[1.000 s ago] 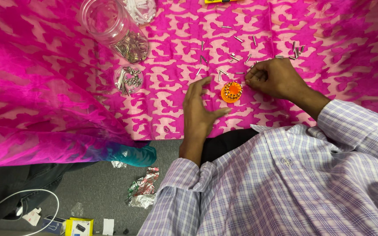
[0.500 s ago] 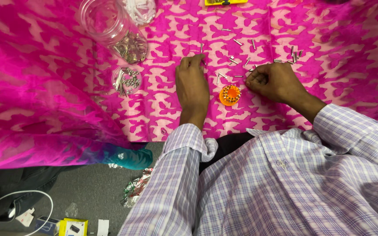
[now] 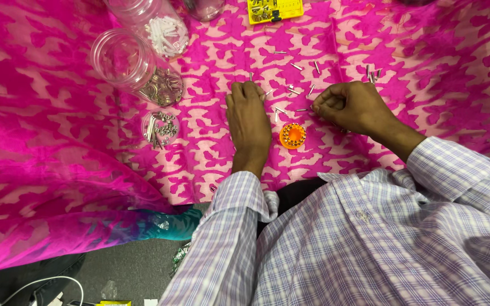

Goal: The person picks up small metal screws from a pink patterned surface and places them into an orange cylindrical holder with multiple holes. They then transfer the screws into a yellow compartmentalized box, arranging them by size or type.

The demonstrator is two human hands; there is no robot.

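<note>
Orange disc: the small round orange disc [image 3: 292, 136] lies on the pink patterned cloth [image 3: 63, 147], between my two hands; its top carries a ring of small shiny metal pieces.
Metal pins: short silver pins [image 3: 290, 90] lie scattered on the cloth just beyond the disc.
My left hand: my left hand [image 3: 249, 116] lies palm down, fingers bent onto the cloth near one pin; I cannot tell if it grips it.
My right hand: my right hand [image 3: 350, 105] is curled narrow, fingertips pinched at a thin pin.
Hard to see: the pins are very small. The clear jars [image 3: 137, 68] and yellow box [image 3: 275, 9] are partly cut off at the top edge.
</note>
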